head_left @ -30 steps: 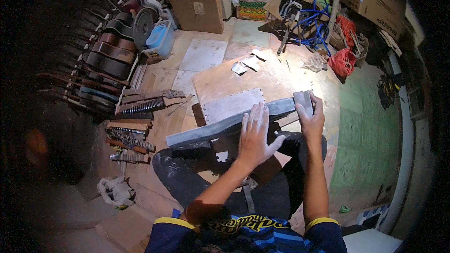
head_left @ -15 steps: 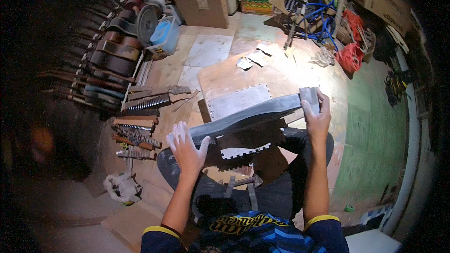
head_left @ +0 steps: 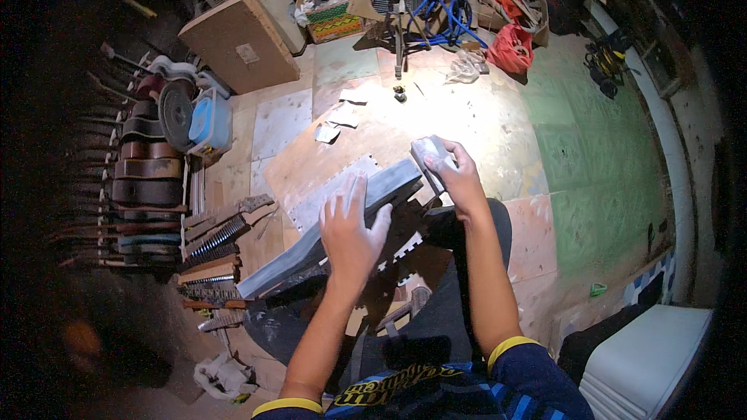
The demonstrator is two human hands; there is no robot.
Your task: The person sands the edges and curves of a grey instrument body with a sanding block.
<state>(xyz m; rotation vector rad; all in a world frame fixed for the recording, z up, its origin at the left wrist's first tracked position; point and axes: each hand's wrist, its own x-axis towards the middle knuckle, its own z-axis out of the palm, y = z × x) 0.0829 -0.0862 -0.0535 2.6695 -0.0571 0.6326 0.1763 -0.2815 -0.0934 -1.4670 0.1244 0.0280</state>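
A long grey, curved-edged piece [head_left: 393,179] lies on a diagonal over my lap, its lower end at the left. My left hand [head_left: 350,233] grips its middle from above, fingers over the edge and thumb apart. My right hand [head_left: 457,175] is closed around a dusty grey rectangular block [head_left: 422,148] at the piece's upper right end. A white mat with jigsaw edges [head_left: 311,204] lies beyond the piece on a pale board [head_left: 299,171]. Dark, notched mat pieces show beneath it, between my legs.
Guitar bodies [head_left: 148,190] rack the left wall, beside necks [head_left: 222,237] and a blue tub [head_left: 214,120]. Cardboard [head_left: 237,43], blue hose [head_left: 447,23] and red bags [head_left: 510,50] line the back. Paper scraps [head_left: 342,115] lie on the floor; a white appliance [head_left: 646,358] stands lower right.
The view has turned. The long piece slants more steeply. My left hand moved to its left end, then back toward the middle. The block in my right hand is angled differently.
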